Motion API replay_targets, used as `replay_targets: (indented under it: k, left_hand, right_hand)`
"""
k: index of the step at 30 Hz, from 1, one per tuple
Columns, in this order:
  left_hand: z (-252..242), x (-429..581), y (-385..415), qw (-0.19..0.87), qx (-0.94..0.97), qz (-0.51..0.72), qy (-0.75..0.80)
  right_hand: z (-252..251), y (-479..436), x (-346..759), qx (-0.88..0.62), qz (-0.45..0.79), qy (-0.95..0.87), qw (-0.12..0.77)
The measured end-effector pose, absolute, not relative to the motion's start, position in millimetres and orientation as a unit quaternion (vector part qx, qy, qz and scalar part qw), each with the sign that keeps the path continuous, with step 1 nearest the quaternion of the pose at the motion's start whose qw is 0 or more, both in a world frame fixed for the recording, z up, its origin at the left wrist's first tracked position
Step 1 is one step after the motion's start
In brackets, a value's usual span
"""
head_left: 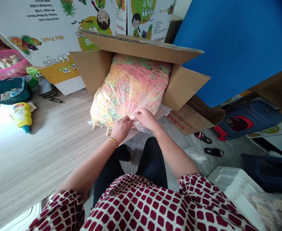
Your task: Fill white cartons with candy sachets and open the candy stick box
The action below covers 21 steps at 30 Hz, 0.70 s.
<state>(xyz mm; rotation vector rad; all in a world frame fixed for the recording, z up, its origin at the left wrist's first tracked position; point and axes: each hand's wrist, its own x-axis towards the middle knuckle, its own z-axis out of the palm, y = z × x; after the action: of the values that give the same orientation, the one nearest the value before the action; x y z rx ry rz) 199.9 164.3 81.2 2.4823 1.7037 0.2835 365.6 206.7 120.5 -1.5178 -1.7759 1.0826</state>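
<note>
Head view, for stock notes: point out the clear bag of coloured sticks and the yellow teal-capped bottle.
Clear bag of coloured sticks (131,88), head view, its middle.
Yellow teal-capped bottle (22,115), head view, its body.

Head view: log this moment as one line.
left hand: gripping plastic bag of pastel sticks | right hand: gathering plastic | bag: partly in cardboard box

Packing workroom, printed Mix Fruit carton sheets (49,41), open cardboard box (141,48), wood-laminate worktable (47,144)
</note>
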Motion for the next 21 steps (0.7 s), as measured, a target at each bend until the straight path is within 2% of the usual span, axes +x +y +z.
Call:
replay_targets:
  k: [3,5,7,11,14,17,19,21]
  left_hand:
    - [78,201,162,0.039,0.819,0.08,0.566]
    - [76,200,160,0.036,0.819,0.094,0.564]
    - [74,198,158,0.048,0.815,0.127,0.563]
    - [71,190,162,0.128,0.781,0.245,0.56]
    - [68,180,171,0.237,0.71,0.353,0.561]
    - [66,171,181,0.402,0.581,0.42,0.569]
    - [65,170,185,0.493,0.497,0.45,0.555]
    - [66,174,184,0.538,0.44,0.476,0.539]
  right_hand:
    - [113,207,352,-0.573,0.314,-0.738,0.168]
    - [109,209,348,-0.57,0.338,-0.729,0.174]
    - [107,210,350,-0.547,0.458,-0.666,0.221]
    - [102,206,367,-0.408,0.75,-0.393,0.34]
    - [92,196,384,-0.322,0.835,-0.314,0.318]
    - [81,184,402,-0.315,0.833,-0.392,0.23]
    - [78,177,410,-0.359,0.778,-0.488,0.168]
    - [83,173,412,-0.431,0.68,-0.584,0.106]
